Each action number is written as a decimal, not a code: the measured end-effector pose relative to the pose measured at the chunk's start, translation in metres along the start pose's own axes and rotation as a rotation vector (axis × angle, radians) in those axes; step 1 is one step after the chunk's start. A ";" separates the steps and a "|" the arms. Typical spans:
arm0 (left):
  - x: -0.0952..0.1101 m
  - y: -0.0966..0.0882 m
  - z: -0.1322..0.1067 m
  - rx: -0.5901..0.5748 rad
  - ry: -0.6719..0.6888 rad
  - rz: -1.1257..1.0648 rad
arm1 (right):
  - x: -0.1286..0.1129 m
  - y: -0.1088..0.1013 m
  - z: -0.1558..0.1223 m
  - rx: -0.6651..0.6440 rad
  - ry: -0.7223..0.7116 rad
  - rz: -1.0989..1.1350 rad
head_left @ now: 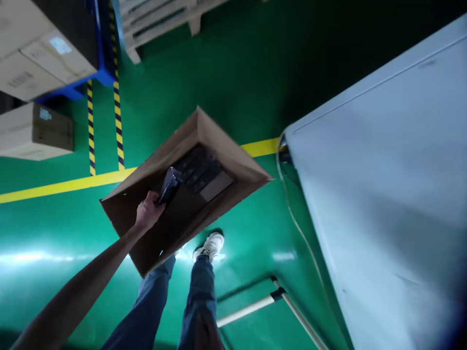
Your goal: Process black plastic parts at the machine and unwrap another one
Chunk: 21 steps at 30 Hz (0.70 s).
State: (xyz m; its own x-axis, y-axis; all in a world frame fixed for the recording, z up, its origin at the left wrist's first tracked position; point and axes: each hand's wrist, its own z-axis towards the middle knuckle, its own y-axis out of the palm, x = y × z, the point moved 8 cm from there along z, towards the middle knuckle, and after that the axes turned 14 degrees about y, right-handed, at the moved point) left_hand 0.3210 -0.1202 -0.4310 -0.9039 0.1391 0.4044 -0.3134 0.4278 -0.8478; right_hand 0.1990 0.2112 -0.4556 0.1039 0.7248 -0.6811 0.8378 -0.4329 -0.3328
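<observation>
your left hand [148, 213] has its grip closed around a dark device [169, 187], holding it inside the open cardboard box [226, 153], which tilts above the green floor [237, 78] beside the grey tabletop [386, 184]. your right hand is out of view.

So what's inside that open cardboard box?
Dark flat items lie in the cardboard box. The left hand holds another dark item at its rim. What lies beneath them is covered.
</observation>
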 end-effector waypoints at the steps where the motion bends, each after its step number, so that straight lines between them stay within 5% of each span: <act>1: 0.027 -0.024 -0.015 -0.019 0.088 -0.008 | -0.016 -0.013 -0.014 0.039 -0.018 0.022; 6: 0.148 -0.129 -0.100 -0.143 0.511 -0.015 | -0.127 -0.090 -0.039 0.312 -0.202 0.143; 11: 0.250 -0.196 -0.184 -0.426 0.855 0.068 | -0.220 -0.201 -0.046 0.485 -0.407 0.197; 16: 0.310 -0.236 -0.233 -0.594 0.850 0.089 | -0.238 -0.295 -0.101 0.333 -0.447 0.258; 21: 0.376 -0.260 -0.235 -0.636 0.901 0.020 | -0.222 -0.366 -0.189 0.277 -0.387 0.334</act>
State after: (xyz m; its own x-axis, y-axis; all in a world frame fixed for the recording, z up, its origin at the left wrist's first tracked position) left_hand 0.1312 0.0311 0.0216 -0.2829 0.6404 0.7141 0.1397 0.7640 -0.6299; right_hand -0.0298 0.3098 -0.0594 0.0912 0.2991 -0.9499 0.6167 -0.7659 -0.1819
